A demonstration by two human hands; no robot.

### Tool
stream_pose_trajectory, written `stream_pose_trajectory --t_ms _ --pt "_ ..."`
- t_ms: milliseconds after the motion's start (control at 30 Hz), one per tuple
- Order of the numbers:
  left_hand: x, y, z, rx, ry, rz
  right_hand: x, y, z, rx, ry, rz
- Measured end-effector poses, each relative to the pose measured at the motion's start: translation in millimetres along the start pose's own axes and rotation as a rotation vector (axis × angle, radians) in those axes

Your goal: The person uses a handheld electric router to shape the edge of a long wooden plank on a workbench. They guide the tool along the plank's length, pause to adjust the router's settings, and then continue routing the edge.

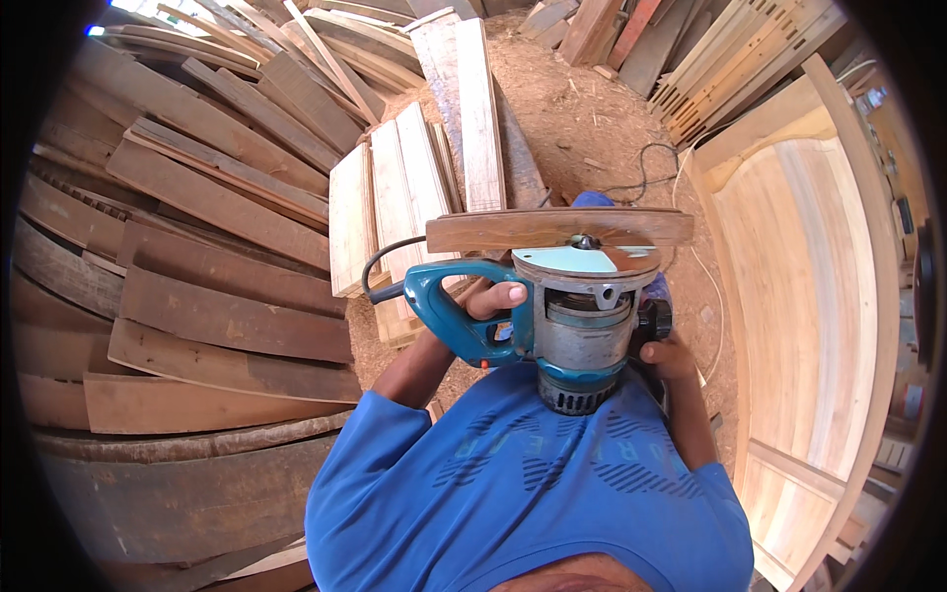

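Observation:
A teal and grey electric router (584, 335) is held close against my chest, with its base turned away from me. My left hand (488, 300) is wrapped through its teal D-shaped handle, the thumb showing on the inner side. My right hand (672, 357) is closed at the router's other side, just below a black knob (654, 321); most of its fingers are hidden. A dark brown wooden strip (473, 233) lies across the far side of the router's pale base. The router bit appears at the strip's near edge, and I cannot tell whether they touch.
Long brown boards (237, 306) are piled along the left. Pale planks (395, 197) and a narrow plank (480, 118) lie ahead. A large wooden panel (789, 296) stands at right. Cables (641, 173) trail over the dusty floor (572, 109); slotted timbers (740, 59) lean behind.

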State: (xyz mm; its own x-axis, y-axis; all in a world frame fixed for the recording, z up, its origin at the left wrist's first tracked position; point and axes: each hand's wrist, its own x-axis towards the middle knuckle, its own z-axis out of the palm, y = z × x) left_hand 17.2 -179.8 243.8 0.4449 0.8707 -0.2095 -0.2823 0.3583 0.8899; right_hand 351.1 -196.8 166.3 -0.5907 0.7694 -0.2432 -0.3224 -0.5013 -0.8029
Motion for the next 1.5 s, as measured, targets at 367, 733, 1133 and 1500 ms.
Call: stream_pose_trajectory --t_ms 367,733,1133,1500 --pt "8.3 -2.0 0.0 -0.007 -0.011 0.002 5.7 -98.0 65.3 -1.617 0.151 -0.154" --pt "2.3 -0.2 4.0 0.020 -0.011 0.003 -0.4 -98.6 61.9 -1.528 0.117 -0.176" --pt "1.6 3.4 4.0 0.037 -0.018 0.006 4.7 -100.9 64.2 -1.527 0.105 -0.128" --pt "2.2 6.9 3.4 0.062 -0.020 0.015 1.4 -110.8 81.7 -1.592 0.097 -0.047"
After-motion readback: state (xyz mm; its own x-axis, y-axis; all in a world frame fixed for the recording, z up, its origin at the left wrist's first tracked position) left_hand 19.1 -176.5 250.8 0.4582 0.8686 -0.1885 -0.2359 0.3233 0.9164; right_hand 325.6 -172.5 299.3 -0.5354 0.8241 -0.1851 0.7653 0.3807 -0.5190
